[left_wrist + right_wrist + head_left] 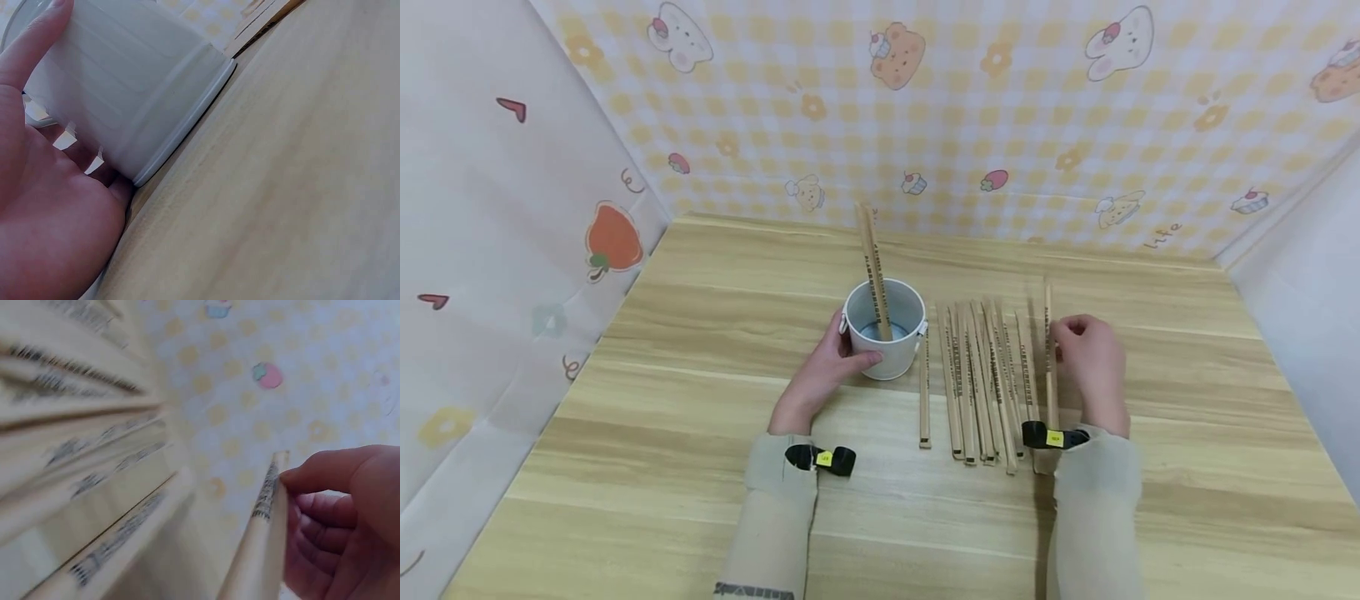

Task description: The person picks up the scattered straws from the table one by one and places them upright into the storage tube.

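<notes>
In the head view, my left hand [820, 375] holds a small white metal bucket [895, 360] that stands on the table. The thumb lies on its near side; in the left wrist view, fingers curl round the bucket wall [119, 94]. A couple of slim brown paper-wrapped straws [874, 271] lean upright in the bucket, rising above its rim. To the right, my right hand [1093, 358] pinches one paper-wrapped straw [1050, 375] between thumb and forefinger. The right wrist view shows this straw [259, 540] tilted, with dark print along it.
Between the hands, several more wrapped straws [977, 383] lie roughly side by side on the wooden table [662, 367]. One straw [924, 400] lies a little apart, close to the bucket. A yellow checked cloth [850, 125] with cartoon prints hangs behind the table.
</notes>
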### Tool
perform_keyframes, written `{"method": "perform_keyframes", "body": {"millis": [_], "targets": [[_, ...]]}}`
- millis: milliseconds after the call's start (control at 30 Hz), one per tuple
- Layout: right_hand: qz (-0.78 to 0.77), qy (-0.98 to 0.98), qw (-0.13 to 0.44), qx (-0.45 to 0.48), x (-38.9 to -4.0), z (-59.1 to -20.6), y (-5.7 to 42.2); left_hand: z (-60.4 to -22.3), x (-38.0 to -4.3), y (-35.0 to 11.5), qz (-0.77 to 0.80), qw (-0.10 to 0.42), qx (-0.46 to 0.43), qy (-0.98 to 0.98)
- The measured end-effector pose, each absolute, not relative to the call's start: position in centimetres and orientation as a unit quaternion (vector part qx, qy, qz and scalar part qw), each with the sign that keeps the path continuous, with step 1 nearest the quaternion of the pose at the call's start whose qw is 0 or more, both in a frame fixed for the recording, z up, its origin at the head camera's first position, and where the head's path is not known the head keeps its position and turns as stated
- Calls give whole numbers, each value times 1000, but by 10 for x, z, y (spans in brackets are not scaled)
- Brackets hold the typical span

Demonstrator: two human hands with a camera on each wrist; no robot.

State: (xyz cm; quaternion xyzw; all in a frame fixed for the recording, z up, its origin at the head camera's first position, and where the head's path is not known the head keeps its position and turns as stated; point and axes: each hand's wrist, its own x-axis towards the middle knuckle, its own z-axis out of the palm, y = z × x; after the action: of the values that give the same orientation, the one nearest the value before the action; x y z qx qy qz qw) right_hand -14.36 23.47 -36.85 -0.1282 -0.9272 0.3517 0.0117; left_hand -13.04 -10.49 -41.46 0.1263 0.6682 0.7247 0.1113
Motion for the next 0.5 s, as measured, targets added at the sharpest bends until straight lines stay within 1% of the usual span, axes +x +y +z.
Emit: {"method": "perform_keyframes", "body": {"millis": [133, 267, 367, 500], "targets": [[382, -911, 81, -131, -143, -352, 226, -425, -136, -106, 720, 107, 126, 674], [430, -880, 143, -140, -143, -336, 215, -418, -134, -105, 723, 112, 121, 671], [476, -850, 176, -144, -142, -324, 205, -409, -129, -105, 726, 116, 118, 667], [580, -777, 212, -127, -143, -308, 188, -402, -126, -104, 721, 119, 116, 673]]}}
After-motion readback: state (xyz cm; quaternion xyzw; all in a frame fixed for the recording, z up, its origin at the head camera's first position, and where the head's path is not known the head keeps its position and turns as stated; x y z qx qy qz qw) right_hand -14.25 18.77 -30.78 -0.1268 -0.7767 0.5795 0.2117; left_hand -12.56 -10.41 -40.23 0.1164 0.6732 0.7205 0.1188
